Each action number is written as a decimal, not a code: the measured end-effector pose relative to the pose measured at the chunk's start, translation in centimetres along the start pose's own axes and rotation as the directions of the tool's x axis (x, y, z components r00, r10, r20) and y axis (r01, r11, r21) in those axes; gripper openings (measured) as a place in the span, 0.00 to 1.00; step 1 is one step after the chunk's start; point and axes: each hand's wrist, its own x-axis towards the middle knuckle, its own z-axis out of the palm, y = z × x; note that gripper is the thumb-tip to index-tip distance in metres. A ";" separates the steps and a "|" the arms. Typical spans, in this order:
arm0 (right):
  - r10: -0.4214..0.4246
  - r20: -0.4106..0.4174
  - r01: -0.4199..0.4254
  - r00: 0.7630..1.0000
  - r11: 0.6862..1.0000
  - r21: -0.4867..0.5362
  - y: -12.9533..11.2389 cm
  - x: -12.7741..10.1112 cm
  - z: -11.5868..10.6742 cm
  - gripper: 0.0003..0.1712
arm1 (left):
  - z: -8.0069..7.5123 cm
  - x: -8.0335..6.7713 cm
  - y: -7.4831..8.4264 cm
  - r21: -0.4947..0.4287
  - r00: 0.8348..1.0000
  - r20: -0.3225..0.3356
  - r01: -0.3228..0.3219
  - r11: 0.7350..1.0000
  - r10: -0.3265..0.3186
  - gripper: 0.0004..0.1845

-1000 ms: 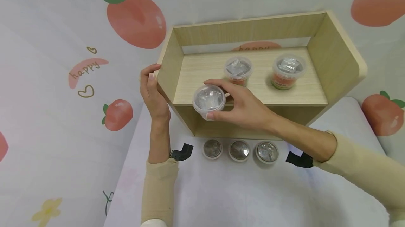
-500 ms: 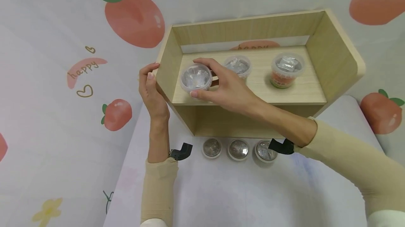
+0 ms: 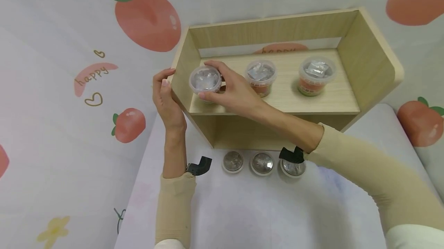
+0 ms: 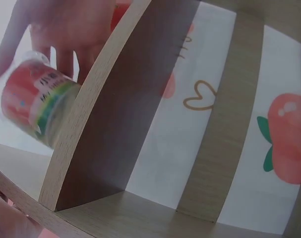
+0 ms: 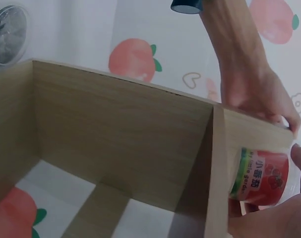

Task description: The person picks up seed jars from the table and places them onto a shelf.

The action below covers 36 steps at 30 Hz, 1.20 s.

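A clear-lidded plastic cup (image 3: 206, 79) is at the left end of the wooden shelf unit's (image 3: 277, 112) upper level. My right hand (image 3: 239, 93) holds it near the rim, thumb at the front and fingers behind. Its red and green label with tomato pictures shows on the cup (image 5: 264, 177) in the right wrist view. I cannot tell whether its base touches the board. My left hand (image 3: 170, 104) grips the front edge of the unit's left side panel. Two similar cups, one in the middle (image 3: 261, 77) and one at right (image 3: 315, 75), stand upright on that level.
Below the unit's front, three lidded cups stand in a row on the white table: left (image 3: 232, 162), middle (image 3: 262, 164) and right (image 3: 293, 169). The right wrist camera partly covers the right one. A fruit-printed cloth (image 3: 86, 183) hangs behind and at the left.
My right hand has carried the cup left and back, from in front of the shelf edge to beside the left panel. My left hand has stayed on the panel.
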 end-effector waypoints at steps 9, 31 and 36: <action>0.031 -0.045 -0.034 0.999 0.997 -0.066 0.8 0.4 1.1 0.44 | 0.1 -0.3 0.1 -0.004 1.000 -0.003 0.012 1.000 -0.012 0.15; 0.098 -0.145 -0.115 0.985 0.987 -0.111 1.4 0.9 1.4 0.45 | 0.3 -0.3 0.6 -0.032 0.998 -0.025 0.064 0.997 -0.065 0.15; 0.092 -0.136 -0.107 0.987 0.988 -0.113 1.5 1.1 1.5 0.47 | 0.2 -0.2 0.5 -0.031 0.998 -0.017 0.054 0.998 -0.054 0.15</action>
